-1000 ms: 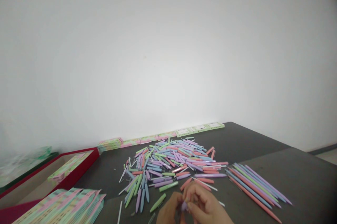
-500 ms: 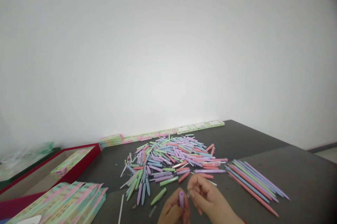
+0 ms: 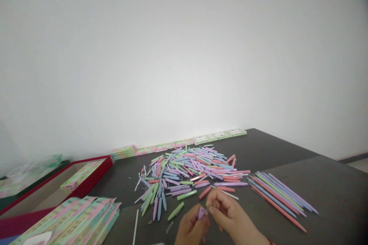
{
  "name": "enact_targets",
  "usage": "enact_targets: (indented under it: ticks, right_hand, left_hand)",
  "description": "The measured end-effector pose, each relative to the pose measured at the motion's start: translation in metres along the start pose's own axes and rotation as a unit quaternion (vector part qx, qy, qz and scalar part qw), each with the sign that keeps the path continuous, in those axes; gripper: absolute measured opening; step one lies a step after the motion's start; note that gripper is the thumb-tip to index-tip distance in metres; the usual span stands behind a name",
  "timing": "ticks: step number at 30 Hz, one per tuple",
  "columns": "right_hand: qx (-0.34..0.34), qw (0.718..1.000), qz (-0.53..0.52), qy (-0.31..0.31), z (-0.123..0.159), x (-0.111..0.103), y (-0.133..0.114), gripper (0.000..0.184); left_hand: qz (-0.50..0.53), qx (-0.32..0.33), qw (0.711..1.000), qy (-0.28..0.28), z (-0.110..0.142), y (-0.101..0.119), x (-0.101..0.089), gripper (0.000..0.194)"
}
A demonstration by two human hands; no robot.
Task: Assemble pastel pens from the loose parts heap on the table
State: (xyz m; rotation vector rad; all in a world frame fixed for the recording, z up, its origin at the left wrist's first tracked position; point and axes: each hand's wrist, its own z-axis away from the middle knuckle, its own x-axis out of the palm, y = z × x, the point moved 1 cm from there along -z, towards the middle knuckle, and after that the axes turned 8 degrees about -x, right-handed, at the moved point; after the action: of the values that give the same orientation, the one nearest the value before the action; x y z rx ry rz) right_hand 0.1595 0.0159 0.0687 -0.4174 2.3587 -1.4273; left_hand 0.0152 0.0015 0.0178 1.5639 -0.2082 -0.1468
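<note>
My left hand [image 3: 192, 227] is closed around a purple pen barrel [image 3: 201, 213], its end sticking up between thumb and fingers. Right beside it, my right hand [image 3: 230, 216] pinches something small at the barrel's end; it looks pale or clear, and its kind is too small to make out. Left of my hands lie a green pen piece [image 3: 175, 211], a small clear piece [image 3: 169, 227] and a thin white stick [image 3: 135, 226]. Just beyond my hands spreads a large heap of pastel pen parts [image 3: 189, 166] in purple, blue, green and coral.
On the right, several long pens [image 3: 277, 199] lie side by side on the dark table [image 3: 324, 187]. A red box [image 3: 99, 174] and fanned printed packets [image 3: 69, 220] occupy the left. Flat printed boxes [image 3: 201, 139] line the wall. Clear plastic wrapping [image 3: 31, 172] sits far left.
The purple barrel has tilted, and my right fingers have come to its end. The view has shifted slightly, so the table things appear a little to the right.
</note>
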Motion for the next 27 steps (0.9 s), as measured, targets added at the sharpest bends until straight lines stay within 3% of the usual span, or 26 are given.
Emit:
enact_targets:
  ticks: [4,9,12,14,17,19,21,23,27]
  right_hand:
    - [-0.009,0.999,0.026,0.019,-0.002,0.0,0.003,0.015]
    - [0.021,1.0,0.004,-0.015,-0.005,0.003,0.019,0.01]
    - [-0.003,0.994,0.104,-0.028,-0.006,-0.003,0.028,0.018]
    - [-0.048,0.967,0.24,-0.065,-0.006,-0.006,0.034,0.024]
    - [-0.072,0.894,0.417,-0.146,-0.005,-0.001,0.044,0.015]
    - [-0.058,0.851,0.49,-0.178,-0.005,0.006,0.05,0.014]
    - [-0.055,0.831,0.521,-0.186,-0.006,0.011,0.052,0.018]
    - [-0.054,0.845,0.505,-0.171,-0.006,0.009,0.049,0.02]
    - [-0.037,0.905,0.409,-0.109,-0.007,-0.015,0.033,0.014]
  left_hand:
    - [0.018,-0.007,1.0,0.023,-0.001,0.01,0.0,0.05]
    - [0.004,-0.039,0.999,0.02,-0.003,0.017,-0.005,0.052]
    - [0.001,-0.035,0.998,0.045,-0.006,0.017,-0.015,0.049]
    - [-0.013,-0.031,0.998,0.06,-0.009,0.016,-0.021,0.047]
    - [-0.028,-0.03,0.997,0.064,-0.01,0.013,-0.026,0.047]
    - [-0.035,-0.033,0.997,0.057,-0.01,0.011,-0.025,0.047]
    - [-0.041,-0.036,0.997,0.053,-0.009,0.01,-0.024,0.046]
    - [-0.069,-0.03,0.995,0.059,-0.007,0.011,-0.023,0.041]
    - [-0.209,0.012,0.974,0.091,-0.004,0.017,-0.027,0.027]
